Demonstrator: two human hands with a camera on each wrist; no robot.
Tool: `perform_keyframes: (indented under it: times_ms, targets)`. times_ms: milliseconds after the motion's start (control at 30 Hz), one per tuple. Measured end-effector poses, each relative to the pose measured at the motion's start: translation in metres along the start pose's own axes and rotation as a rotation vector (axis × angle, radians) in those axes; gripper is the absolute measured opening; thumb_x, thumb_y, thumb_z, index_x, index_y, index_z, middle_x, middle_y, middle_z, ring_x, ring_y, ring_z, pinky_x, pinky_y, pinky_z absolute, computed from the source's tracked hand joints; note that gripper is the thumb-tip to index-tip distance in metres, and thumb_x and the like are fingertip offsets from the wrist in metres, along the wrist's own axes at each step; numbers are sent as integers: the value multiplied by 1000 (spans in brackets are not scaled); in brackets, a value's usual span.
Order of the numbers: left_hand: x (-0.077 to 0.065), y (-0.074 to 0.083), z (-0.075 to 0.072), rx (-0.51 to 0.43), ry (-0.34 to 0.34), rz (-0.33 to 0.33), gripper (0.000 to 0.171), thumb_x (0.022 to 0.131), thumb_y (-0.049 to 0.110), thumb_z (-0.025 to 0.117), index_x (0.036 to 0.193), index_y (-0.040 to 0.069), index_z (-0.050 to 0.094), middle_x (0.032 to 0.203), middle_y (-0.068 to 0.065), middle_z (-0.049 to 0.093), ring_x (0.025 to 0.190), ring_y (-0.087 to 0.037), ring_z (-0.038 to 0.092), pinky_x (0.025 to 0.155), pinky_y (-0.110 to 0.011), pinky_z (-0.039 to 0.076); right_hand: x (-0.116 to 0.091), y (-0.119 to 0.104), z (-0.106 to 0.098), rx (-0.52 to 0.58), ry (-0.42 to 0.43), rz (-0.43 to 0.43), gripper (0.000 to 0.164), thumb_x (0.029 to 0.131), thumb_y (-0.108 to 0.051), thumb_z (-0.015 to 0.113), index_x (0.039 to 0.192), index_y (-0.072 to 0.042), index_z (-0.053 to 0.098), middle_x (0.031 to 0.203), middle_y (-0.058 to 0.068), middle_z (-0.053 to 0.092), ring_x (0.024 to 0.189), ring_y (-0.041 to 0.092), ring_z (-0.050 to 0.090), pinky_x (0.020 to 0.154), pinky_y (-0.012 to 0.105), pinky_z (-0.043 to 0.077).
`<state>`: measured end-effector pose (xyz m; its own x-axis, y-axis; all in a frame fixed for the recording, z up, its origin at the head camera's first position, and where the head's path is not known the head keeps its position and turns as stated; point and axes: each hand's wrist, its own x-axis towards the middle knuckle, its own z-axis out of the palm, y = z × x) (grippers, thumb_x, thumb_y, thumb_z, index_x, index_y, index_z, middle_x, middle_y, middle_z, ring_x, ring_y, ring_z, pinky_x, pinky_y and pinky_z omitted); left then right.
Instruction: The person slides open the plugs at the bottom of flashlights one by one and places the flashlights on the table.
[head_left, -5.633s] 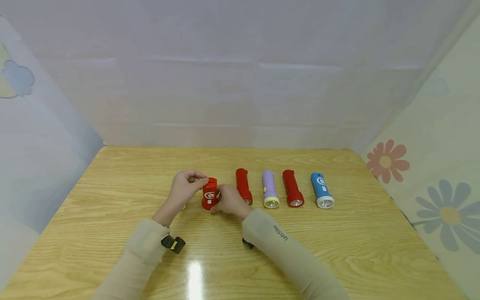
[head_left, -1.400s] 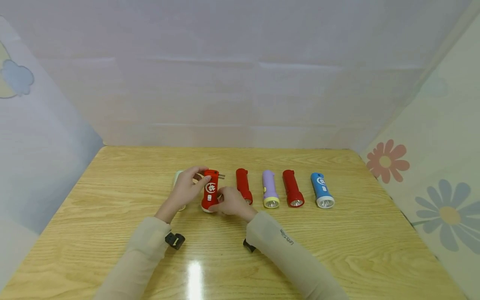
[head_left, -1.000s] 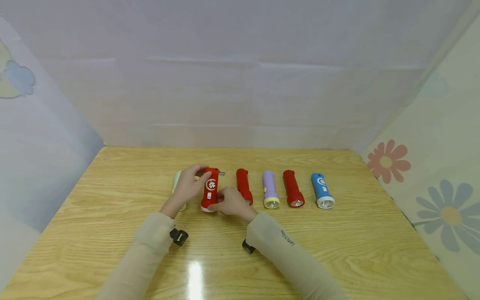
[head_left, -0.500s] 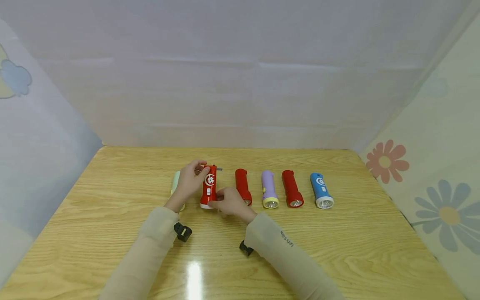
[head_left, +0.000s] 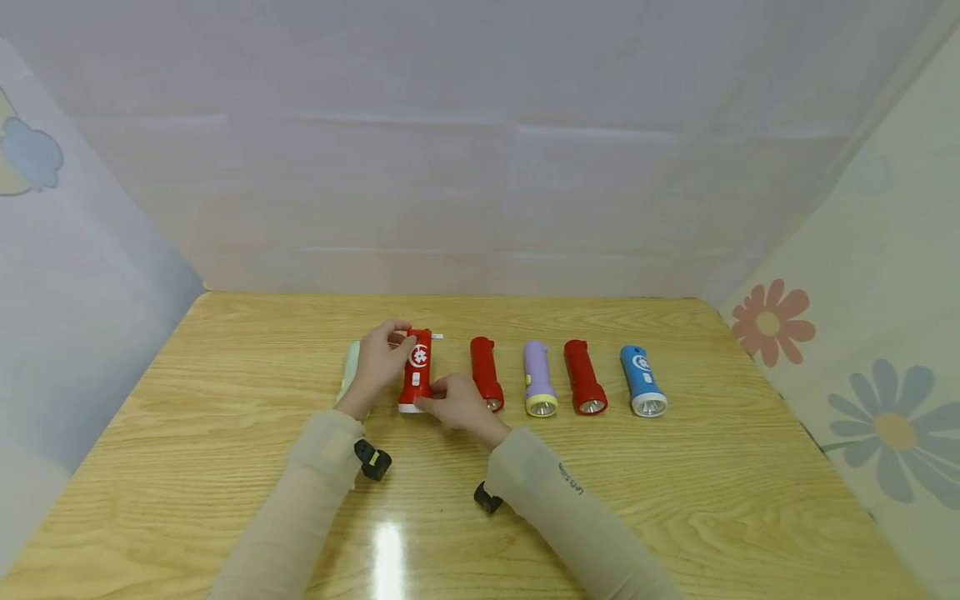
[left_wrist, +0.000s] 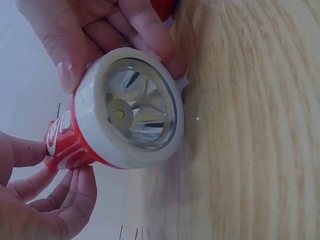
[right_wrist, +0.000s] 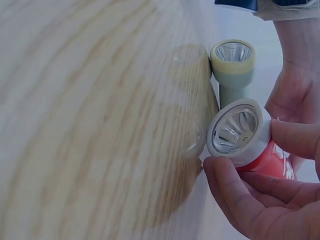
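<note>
A yellowish wood-grain worktop stretches toward a pale, creased back wall. The cream right wall shows a red flower and a blue-grey flower; the left wall carries a blue cloud shape. A white reflection gleams nearby.

Red flashlight, white-rimmed; emblem upward; lens end nearest; prongs out at tail
</note>
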<state>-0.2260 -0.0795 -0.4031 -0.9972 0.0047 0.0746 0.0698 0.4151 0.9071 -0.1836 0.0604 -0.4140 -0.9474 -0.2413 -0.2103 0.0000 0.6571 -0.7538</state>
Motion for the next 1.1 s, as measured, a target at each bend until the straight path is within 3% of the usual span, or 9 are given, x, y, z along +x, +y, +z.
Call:
perform_keyframes:
  times_ms: [267, 467, 733, 1100]
  targets:
    - [3, -3, 4, -30, -26, -64, 32, 91, 9, 52, 120, -2, 53, 101, -20, 56, 90, -29, 56, 66, -31, 51, 1, 3, 0, 48, 7, 34, 34, 84, -24, 66, 105, 2, 65, 84, 4, 63, 66, 15, 51, 58, 24, 43]
    - [5, -6, 5, -26, -28, -114, 30, 91, 11, 52, 119, -1, 53, 100, -19, 55, 84, -27, 57, 63, -29, 51, 0, 4, -1, 100, 22, 61, 37, 84, -23, 66, 109, 4, 63, 92, 7, 64, 72, 15, 54, 63, 26, 45]
    - [6, -9, 7, -2, -24, -179, 31, 90, 14, 55, 118, 1, 54, 100, -18, 54, 85, -27, 56, 65, -29, 49, -2, 2, -1, 162, 28, 74, 35, 86, -18, 64, 111, 6, 60, 88, 8, 65, 70, 18, 60, 58, 24, 45]
    - [7, -10, 10, 35, -43, -186, 32, 89, 14, 55, 118, 0, 53, 99, -19, 55, 83, -26, 55, 63, -28, 48, -1, 2, 0, 185, 27, 90, 35, 86, -18, 63, 111, 6, 60, 84, 8, 66, 67, 19, 62, 55, 22, 45]
